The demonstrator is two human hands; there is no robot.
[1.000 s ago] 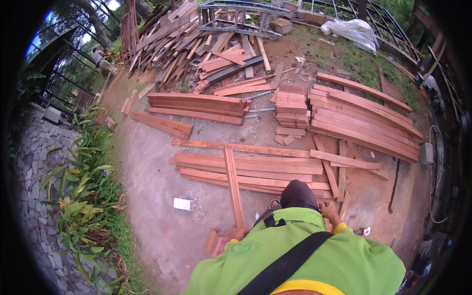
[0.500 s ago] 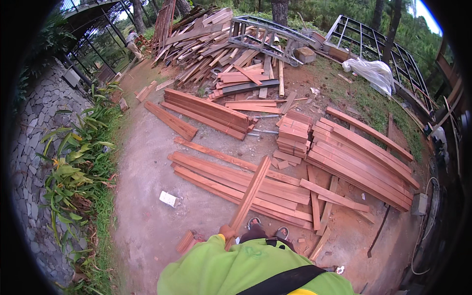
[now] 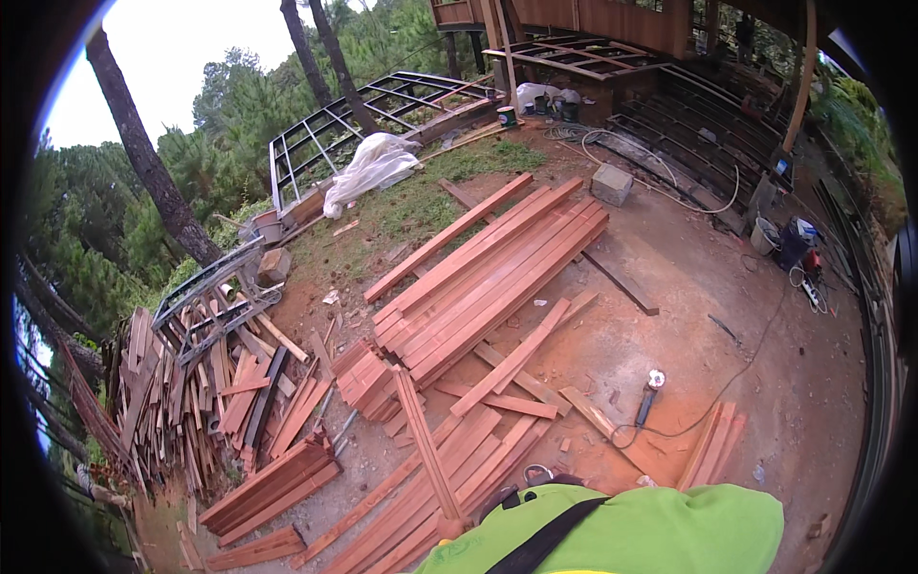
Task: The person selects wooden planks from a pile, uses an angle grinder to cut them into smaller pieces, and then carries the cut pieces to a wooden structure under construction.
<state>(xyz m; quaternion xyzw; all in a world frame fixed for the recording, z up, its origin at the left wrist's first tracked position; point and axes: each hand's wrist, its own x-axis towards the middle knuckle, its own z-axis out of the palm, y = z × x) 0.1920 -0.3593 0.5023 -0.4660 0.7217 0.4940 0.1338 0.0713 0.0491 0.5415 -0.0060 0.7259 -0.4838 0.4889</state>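
At the lower middle, my left hand (image 3: 452, 526) is closed around the near end of a long reddish wooden plank (image 3: 426, 440). The plank slants up and away from me, its far end by a stack of short boards (image 3: 363, 375). Beneath and beside it lie several long boards (image 3: 402, 517), loosely side by side on the ground. My right hand is out of sight; only the green sleeve and body show on that side.
A large stack of planks (image 3: 497, 287) lies ahead. On the dirt to the right is an angle grinder (image 3: 650, 397) with a trailing cord (image 3: 712, 411). A concrete block (image 3: 611, 185), a scrap wood pile (image 3: 163, 402) and a metal frame (image 3: 210, 297) stand farther off.
My view has swung to the right, bringing the grinder and the decking frame into sight. The plank stays in my left hand and has turned with me.
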